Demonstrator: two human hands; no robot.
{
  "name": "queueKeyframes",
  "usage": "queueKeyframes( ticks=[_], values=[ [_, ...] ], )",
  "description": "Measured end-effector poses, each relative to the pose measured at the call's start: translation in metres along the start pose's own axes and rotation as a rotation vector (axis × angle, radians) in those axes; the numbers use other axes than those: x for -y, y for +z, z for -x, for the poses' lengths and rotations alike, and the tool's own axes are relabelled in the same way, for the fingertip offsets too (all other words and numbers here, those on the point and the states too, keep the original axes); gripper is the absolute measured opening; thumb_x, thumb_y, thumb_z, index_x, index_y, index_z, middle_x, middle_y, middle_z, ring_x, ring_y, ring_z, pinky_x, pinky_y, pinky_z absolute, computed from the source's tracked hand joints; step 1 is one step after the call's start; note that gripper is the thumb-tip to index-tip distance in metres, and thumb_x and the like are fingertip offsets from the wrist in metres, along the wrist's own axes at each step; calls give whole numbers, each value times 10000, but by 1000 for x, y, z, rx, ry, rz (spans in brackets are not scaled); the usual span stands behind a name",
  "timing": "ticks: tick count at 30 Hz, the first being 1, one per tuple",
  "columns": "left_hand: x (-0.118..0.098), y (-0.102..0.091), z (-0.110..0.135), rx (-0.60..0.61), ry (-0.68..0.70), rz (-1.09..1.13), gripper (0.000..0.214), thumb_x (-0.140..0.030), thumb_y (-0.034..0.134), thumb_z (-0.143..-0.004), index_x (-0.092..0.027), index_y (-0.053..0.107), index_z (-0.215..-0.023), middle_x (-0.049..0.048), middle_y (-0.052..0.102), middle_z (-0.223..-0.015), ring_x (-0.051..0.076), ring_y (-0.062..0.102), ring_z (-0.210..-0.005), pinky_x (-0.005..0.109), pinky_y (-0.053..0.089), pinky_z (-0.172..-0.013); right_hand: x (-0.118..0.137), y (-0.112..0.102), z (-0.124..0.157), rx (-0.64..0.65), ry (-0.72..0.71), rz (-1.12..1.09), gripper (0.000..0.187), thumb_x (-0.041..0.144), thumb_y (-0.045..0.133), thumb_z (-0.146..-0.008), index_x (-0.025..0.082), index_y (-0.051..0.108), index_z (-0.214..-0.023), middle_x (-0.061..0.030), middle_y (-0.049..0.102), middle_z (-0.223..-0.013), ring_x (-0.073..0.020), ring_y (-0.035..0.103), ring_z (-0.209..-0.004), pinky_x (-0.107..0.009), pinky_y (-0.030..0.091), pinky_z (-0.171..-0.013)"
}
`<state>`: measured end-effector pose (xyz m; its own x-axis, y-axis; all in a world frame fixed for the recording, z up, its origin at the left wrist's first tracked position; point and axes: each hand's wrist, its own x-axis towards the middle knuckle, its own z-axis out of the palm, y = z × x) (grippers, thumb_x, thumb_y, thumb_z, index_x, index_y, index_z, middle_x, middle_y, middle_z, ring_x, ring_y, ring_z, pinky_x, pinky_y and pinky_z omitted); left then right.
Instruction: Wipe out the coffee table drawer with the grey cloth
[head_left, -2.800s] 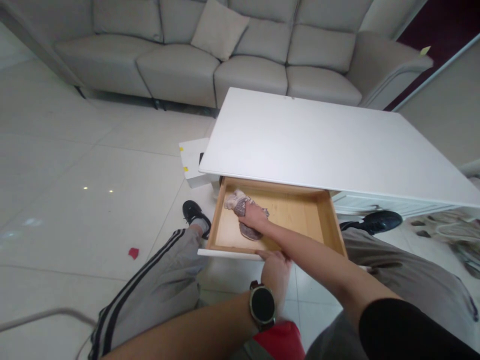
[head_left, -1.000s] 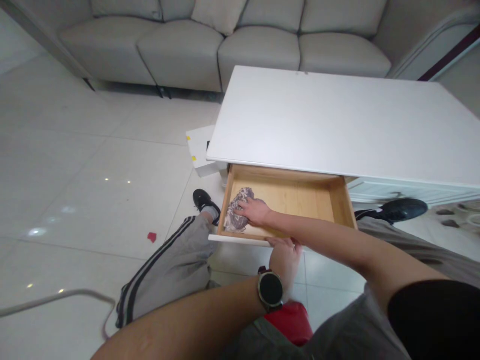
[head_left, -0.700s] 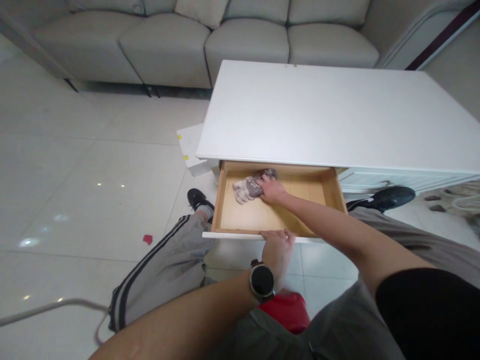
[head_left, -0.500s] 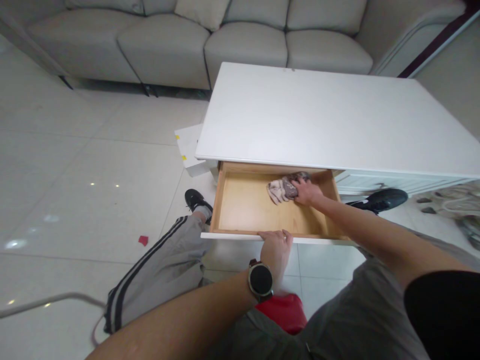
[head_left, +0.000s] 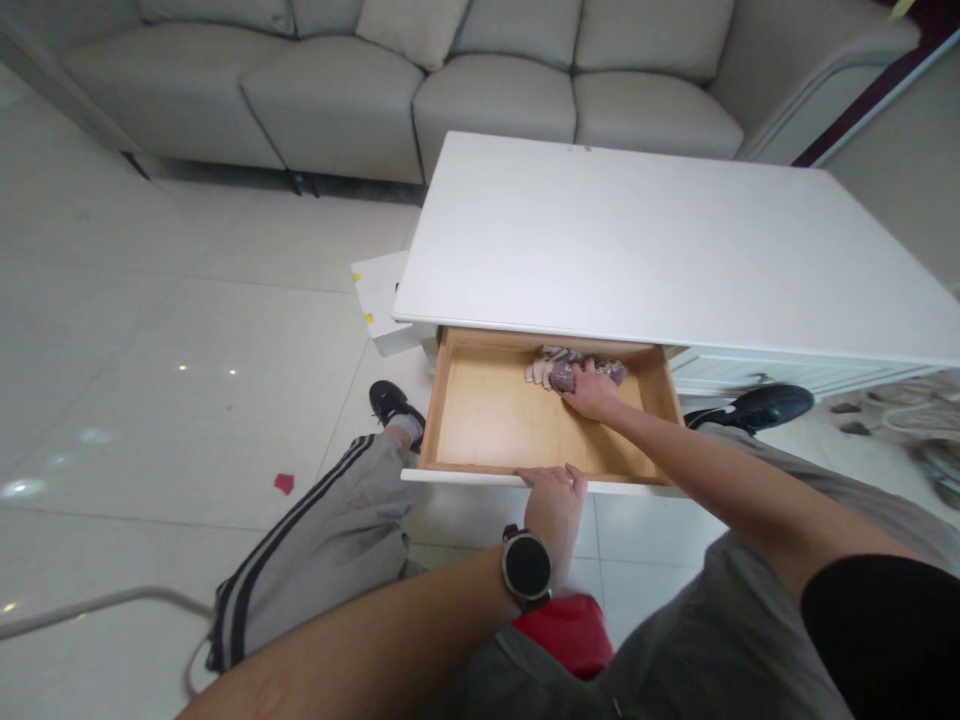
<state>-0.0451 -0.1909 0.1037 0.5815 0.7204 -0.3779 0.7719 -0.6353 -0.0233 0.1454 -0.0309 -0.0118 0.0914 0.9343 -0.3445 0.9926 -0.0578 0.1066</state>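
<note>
A pulled-out wooden drawer [head_left: 480, 440] with a white front juts from the white coffee table [head_left: 660, 240]. Inside, toward its back wall, lies a crumpled patterned cloth [head_left: 551, 368] in brown and cream. My right hand [head_left: 596, 392] is closed over the cloth, pressing it against the drawer's bottom; the fingertips are partly hidden in its folds. My left hand [head_left: 553, 500], with a watch [head_left: 526, 566] on its wrist, grips the top edge of the drawer front, fingers hooked over the rim.
A grey sofa [head_left: 495, 100] stands behind the table. A white box [head_left: 382, 300] sits on the floor by the table's left end. Nearby are a red scrap [head_left: 284, 483], a red object [head_left: 574, 635] between my legs, and a hose [head_left: 112, 603] at lower left.
My right hand has moved slightly left with the cloth, which now lies a little farther back and is more bunched. My left hand has stayed on the drawer front.
</note>
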Motion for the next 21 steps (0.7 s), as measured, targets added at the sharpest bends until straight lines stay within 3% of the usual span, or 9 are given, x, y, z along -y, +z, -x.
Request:
queueKeyframes(
  ticks=[4,7,11,13,16,19,21],
  values=[
    [0,-2,1,14,11,-28,443,-110,390,-981,-100,528,-1402,238,720,-1099,343,726,-1007,560,580,-823,76,-10,-3,-23,-238,3,675,441,533,-933,258,351,-1557,-186,356,-1531,-338,587,-1113,-440,467,-915],
    [0,0,2,2,28,-43,446,-108,392,-968,-119,542,-1388,225,725,-1091,348,729,-989,556,586,-797,136,-24,-12,-128,-544,54,564,263,442,-970,326,406,-1529,-138,411,-1514,-350,473,-1239,-463,421,-950],
    [-2,7,3,-42,19,-52,455,-101,423,-951,-135,568,-1381,229,729,-1079,367,728,-993,583,584,-820,177,-50,-36,-250,-949,206,454,188,377,-982,260,604,-1369,-102,458,-1500,-353,335,-1345,-491,339,-1020],
    [-3,8,3,-59,3,-51,452,-114,430,-960,-127,562,-1391,238,723,-1101,368,724,-1008,584,584,-828,177,-58,-50,-273,-1033,286,448,172,377,-979,253,631,-1338,-73,440,-1525,-340,293,-1385,-495,305,-1056],
    [-2,6,1,-24,-7,-47,417,-129,433,-973,-132,577,-1365,239,719,-1123,362,727,-1012,564,589,-822,163,-60,-61,-307,-994,347,472,141,344,-982,239,632,-1343,-38,396,-1568,-330,260,-1424,-495,285,-1088],
    [1,1,-2,23,5,-49,387,-133,433,-977,-133,583,-1334,229,725,-1103,358,732,-1000,549,595,-811,135,-53,-61,-330,-891,346,457,142,335,-983,206,666,-1292,-53,427,-1547,-349,274,-1422,-505,316,-1068],
    [3,0,-4,26,12,-37,376,-131,426,-981,-126,582,-1323,225,725,-1093,357,733,-999,559,595,-809,103,-46,-55,-303,-816,333,451,154,342,-983,214,680,-1276,-64,476,-1505,-355,299,-1409,-514,336,-1050]
  ],
)
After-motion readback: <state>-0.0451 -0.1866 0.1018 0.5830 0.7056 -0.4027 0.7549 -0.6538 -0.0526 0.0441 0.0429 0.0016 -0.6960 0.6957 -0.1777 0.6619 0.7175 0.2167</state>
